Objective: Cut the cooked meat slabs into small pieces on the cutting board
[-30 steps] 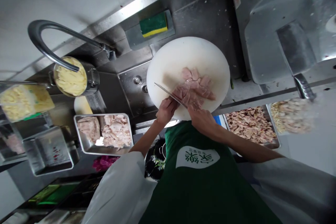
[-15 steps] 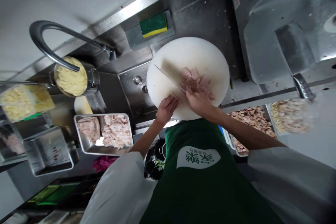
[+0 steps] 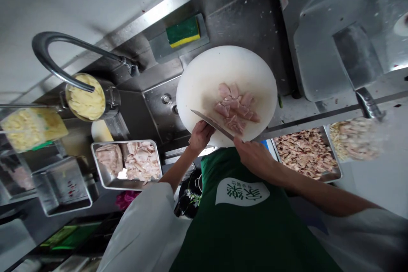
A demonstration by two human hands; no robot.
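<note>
My right hand (image 3: 255, 156) is closed round the handle of a kitchen knife (image 3: 211, 123), low at the front of the round white cutting board (image 3: 204, 76). The blade slants up to the left, with its edge right beside the fingers of my left hand (image 3: 200, 135). Those fingers are curled down on the board's near left edge, over a piece of raw meat that the hand and blade now mostly hide. Cut pale pink meat pieces (image 3: 237, 104) lie in a loose pile right of the blade.
Left of the board are a sink (image 3: 159, 106), a faucet (image 3: 57, 36), a pot of pale yellow slices (image 3: 86, 97) and a metal tray of meat (image 3: 142, 161). Behind lies a green-yellow sponge (image 3: 182, 32). A tray of chopped meat (image 3: 304, 151) and a metal machine (image 3: 328, 59) stand right.
My right hand has drawn the knife off the meat pile, toward me, bringing the blade against my left fingers. The cut pieces are now uncovered. My left hand has stayed near the board's edge.
</note>
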